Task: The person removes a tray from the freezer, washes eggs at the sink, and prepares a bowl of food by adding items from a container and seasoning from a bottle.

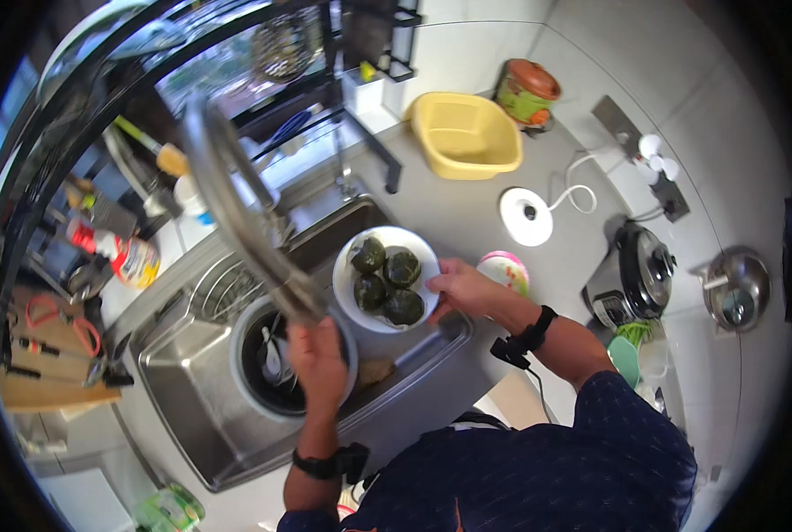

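Observation:
My right hand [462,290] grips the near right rim of a white bowl [344,302]. The bowl is held over the right part of the stainless steel sink [193,392]. In it sit several dark green, mottled round items [403,268]; their exact kind is unclear. My left hand [319,366] is closed around the end of the curved metal faucet spout [239,219], above a round pot [237,356]. The pot stands in the sink with a white spoon [273,359] and other utensils inside. My fingers hide part of the spout's end.
A wire rack [223,292] stands in the sink. On the counter are a yellow plastic basin [467,156], a white corded base [526,216], a floral-patterned dish [505,271] and an electric cooker [628,276]. Red-handled scissors [63,322] and a red-capped bottle [130,256] are at the left.

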Motion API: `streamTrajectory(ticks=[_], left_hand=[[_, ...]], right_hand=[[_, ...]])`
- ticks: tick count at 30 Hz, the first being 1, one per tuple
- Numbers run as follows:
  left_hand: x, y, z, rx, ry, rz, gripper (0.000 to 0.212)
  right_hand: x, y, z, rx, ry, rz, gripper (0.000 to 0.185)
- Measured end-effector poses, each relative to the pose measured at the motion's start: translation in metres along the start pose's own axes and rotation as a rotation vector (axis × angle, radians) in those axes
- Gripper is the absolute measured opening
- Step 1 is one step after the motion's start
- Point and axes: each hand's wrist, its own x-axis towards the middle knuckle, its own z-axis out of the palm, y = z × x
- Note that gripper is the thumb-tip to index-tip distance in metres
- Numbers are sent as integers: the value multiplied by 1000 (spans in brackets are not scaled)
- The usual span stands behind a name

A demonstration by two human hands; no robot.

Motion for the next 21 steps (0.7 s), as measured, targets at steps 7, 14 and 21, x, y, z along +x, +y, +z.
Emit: streamTrajectory(ticks=[7, 14, 21], left_hand=[[35, -49, -59, 58, -42, -90, 15], [56, -56, -83, 77, -84, -66, 19], [88, -72, -121, 213, -48, -105, 22]], right_hand=[[-21, -31, -75, 1, 193, -23, 38], [-15, -23, -120, 129, 366, 28, 38], [5, -8, -144, 152, 315, 30, 34]])
